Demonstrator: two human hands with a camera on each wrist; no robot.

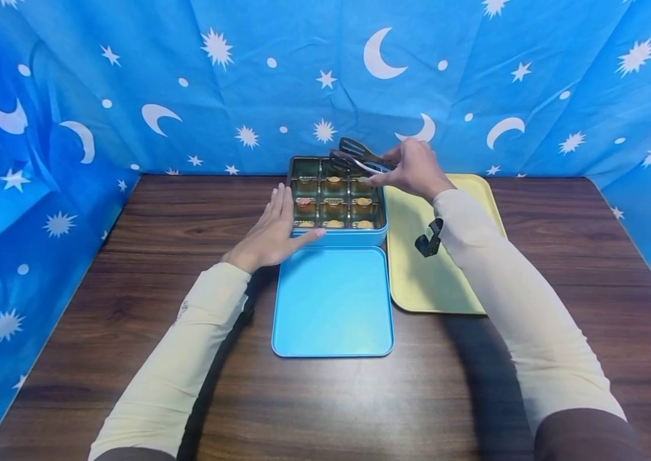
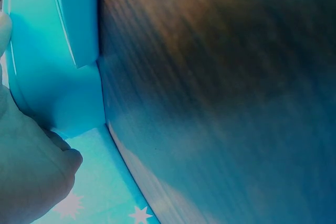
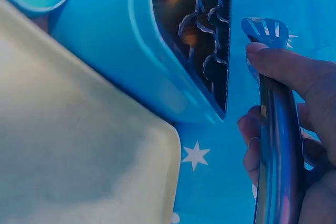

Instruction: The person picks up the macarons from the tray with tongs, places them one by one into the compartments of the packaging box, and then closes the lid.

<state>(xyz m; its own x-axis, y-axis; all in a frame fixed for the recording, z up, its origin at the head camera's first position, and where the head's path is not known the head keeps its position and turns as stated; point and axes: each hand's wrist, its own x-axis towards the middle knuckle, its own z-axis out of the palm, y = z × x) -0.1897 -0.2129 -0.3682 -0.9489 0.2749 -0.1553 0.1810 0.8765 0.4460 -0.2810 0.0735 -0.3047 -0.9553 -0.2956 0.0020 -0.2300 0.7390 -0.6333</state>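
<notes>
A blue tin (image 1: pixel 354 237) stands near the back of the table, its dark divided insert (image 1: pixel 334 215) showing several compartments with small yellowish and pinkish pieces inside. My left hand (image 1: pixel 270 232) rests against the tin's left side with fingers straight, the thumb lying along the front rim. My right hand (image 1: pixel 414 168) grips metal tongs (image 1: pixel 360 150) with slotted heads, held over the tin's back right part. In the right wrist view, thumb and fingers wrap the tongs' handle (image 3: pixel 278 145). Whether anything sits between the tong heads cannot be made out.
In front of the tin lies a blue lid (image 1: pixel 334 304). A pale yellow tray (image 1: pixel 418 282) sits to the right, partly under my right forearm. The wooden table (image 1: pixel 158 269) meets a blue curtain (image 1: pixel 302 83) with stars and moons behind.
</notes>
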